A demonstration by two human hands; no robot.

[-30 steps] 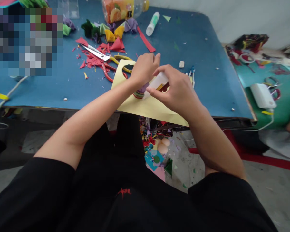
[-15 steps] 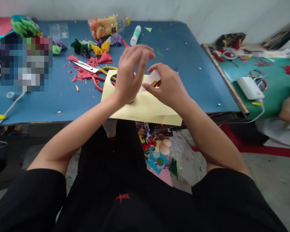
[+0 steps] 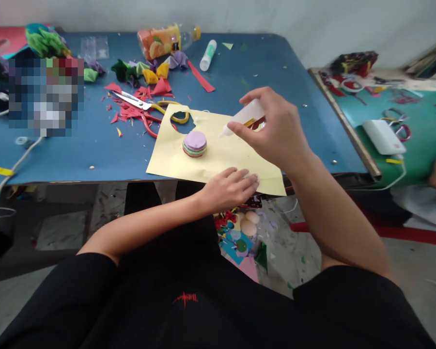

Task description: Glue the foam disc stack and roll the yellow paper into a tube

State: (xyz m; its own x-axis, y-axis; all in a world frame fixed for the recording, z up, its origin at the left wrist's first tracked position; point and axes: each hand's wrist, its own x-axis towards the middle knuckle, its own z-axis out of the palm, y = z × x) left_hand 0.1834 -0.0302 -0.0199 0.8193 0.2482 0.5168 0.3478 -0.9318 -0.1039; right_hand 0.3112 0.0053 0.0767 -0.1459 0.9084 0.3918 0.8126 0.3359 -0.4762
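1. So the right hand has a translucent squeeze bottle pinched between thumb and fingers, up above the yellow sheet, nozzle tilted down toward the left hand's side. I'd guess it's light, with walls that give. Holding it around the body looks right, but go easy: too hard a grip could push out whatever's inside. Can't tell how full it is.

2. Left hand isn't gripping anything that I can see: palm down, fingers loosely stretched out, lying over the sheet's near edge. Looks like paper or thin card, so probably bendy and quick to crease. Flat pressure near an edge beats pinching it.

3. The little round stack, lilac on top, sits on the sheet beyond the left wrist and leftward of the nozzle, touching neither hand. Featherweight, I reckon; material's hard to make out. Layers might slip, so I'd take it by the sides, no squashing from above.

4. Yellow-handled scissors lie on the table, farther out from both hands. Stiff, surely the heaviest bit here; grab the loops, not the blades.
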